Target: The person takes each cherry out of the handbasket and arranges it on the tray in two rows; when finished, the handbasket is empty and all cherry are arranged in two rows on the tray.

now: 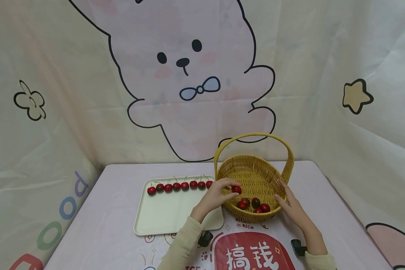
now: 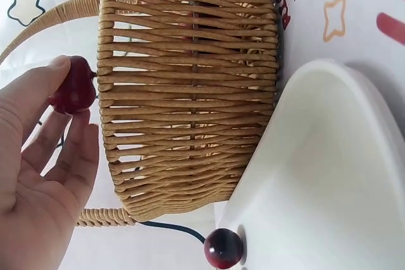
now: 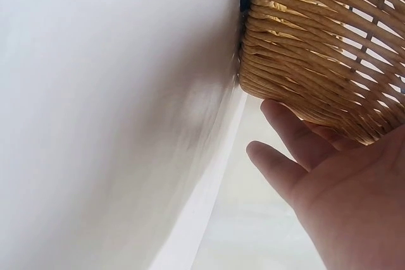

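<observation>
My left hand (image 1: 213, 195) pinches a dark red cherry (image 2: 76, 85) between thumb and fingers. That cherry is at the left rim of the yellow-brown wicker basket (image 1: 246, 165), and the left wrist view shows it just outside the woven wall. Several more cherries (image 1: 255, 203) lie inside the basket, toward its near side. On the basket's right side, my right hand (image 1: 293, 208) holds the rim, the thumb over the edge and the fingers (image 3: 294, 131) along the outer wall. A row of cherries (image 1: 185, 186) with stems lines the far edge of the cream tray (image 1: 175, 219).
The basket's tall arched handle (image 1: 256, 134) rises above both hands. The tray stands close against the basket's left side. Beneath is a white tablecloth (image 1: 98, 228) with a red printed patch (image 1: 253, 240). A printed cloth wall (image 1: 202, 123) stands behind the table.
</observation>
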Demonstrator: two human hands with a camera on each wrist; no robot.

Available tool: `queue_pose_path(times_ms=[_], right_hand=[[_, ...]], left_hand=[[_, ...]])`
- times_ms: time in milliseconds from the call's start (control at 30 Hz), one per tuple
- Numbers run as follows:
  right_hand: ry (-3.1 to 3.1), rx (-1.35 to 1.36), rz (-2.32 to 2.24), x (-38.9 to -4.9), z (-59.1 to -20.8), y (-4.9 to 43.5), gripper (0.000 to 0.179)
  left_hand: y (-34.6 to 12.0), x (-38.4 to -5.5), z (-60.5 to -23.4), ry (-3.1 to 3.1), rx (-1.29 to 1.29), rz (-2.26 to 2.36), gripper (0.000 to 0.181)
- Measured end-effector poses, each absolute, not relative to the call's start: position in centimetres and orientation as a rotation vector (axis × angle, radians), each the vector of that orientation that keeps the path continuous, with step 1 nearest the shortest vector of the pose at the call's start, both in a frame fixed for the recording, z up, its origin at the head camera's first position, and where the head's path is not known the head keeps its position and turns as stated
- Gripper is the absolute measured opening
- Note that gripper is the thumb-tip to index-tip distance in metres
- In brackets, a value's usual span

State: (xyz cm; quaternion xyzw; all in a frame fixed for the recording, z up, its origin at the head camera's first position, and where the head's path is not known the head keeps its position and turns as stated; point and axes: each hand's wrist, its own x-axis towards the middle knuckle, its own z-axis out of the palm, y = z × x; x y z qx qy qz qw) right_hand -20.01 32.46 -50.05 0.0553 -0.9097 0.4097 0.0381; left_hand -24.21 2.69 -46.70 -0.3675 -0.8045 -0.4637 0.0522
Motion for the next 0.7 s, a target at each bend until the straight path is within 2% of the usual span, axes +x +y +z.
queue_pose_path(times_ms=[700], right_hand=[[-2.787,0.169,1.257,-20.19,-50.3,32.57,0.069]], left_hand=[[2.29,-24.08,-46.06,-2.341,-1.15,-1.399,0.031]])
